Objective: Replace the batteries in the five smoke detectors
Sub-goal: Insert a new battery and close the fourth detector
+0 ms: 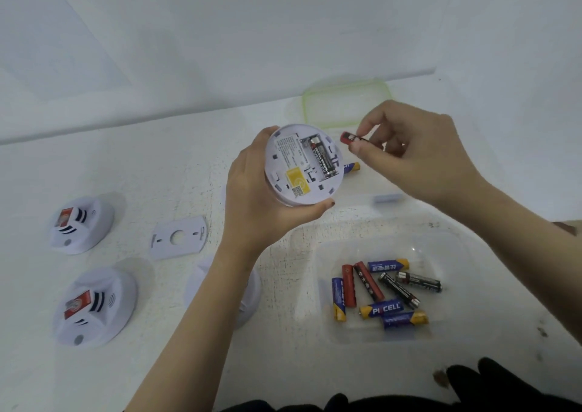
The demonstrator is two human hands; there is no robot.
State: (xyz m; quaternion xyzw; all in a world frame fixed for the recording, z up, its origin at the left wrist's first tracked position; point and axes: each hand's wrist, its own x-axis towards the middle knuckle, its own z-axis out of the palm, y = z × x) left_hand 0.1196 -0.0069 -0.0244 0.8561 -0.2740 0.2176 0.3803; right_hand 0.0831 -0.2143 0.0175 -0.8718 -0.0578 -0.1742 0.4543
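Note:
My left hand grips a white round smoke detector, held above the table with its back facing me. Its battery bay is open and one black battery lies in it, beside an empty slot. My right hand pinches a black and red battery just right of the detector's rim. Two more detectors sit face up at the left. Another detector is mostly hidden under my left forearm.
A clear plastic box at the lower right holds several loose batteries. Its green-rimmed lid lies at the back. A white mounting plate lies flat left of my arm. A blue and yellow battery lies behind the held detector.

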